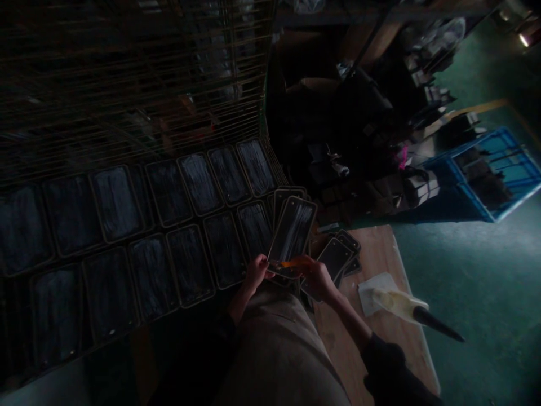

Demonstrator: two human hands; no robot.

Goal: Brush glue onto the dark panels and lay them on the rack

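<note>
My left hand [257, 272] grips the lower left corner of a dark rectangular panel [293, 228] with a pale raised rim and whitish streaks on its face. My right hand [318, 276] is closed around a brush with an orange handle [293, 263], whose head lies over the panel's lower end. Other panels sit beneath and behind the held one. To the right of my right hand is a loose stack of similar dark panels [337, 256], without visible streaks. Rows of streaked panels [190, 262] lie to my left.
The panels rest beside a wire rack [169, 84]. At the right, a wooden board [380, 242] bears a pale bottle with a long dark tip [401, 304] on a white sheet. A blue crate [460, 192] and dark piled goods [359, 124] stand beyond.
</note>
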